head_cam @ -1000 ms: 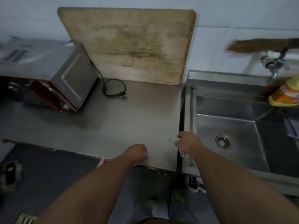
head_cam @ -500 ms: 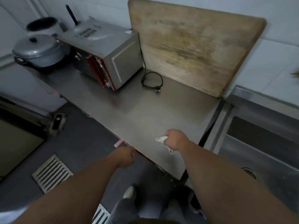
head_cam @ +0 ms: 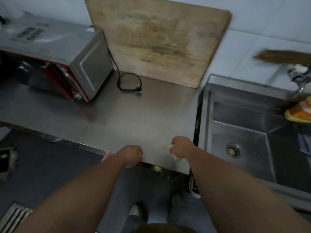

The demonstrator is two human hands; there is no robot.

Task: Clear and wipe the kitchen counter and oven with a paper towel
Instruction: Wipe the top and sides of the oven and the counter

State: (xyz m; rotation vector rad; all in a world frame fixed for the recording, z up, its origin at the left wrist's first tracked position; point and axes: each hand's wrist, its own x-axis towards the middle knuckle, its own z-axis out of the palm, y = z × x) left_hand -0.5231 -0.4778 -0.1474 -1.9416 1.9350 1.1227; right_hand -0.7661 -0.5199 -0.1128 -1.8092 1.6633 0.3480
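Your right hand [head_cam: 182, 147], still clenched round the paper towel [head_cam: 168, 146], has slid back toward the sink [head_cam: 249, 91]; your left hand [head_cam: 130, 154], fist curled, now rests at the counter [head_cam: 134, 118] edge.

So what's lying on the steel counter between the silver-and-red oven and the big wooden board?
In the head view, only the oven's coiled black cord, beside the board.

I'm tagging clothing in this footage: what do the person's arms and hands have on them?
Nothing shows on them. Both forearms are bare, with no sleeve in view. The left hand and right hand wear no gloves, and no watch, ring or band is visible.
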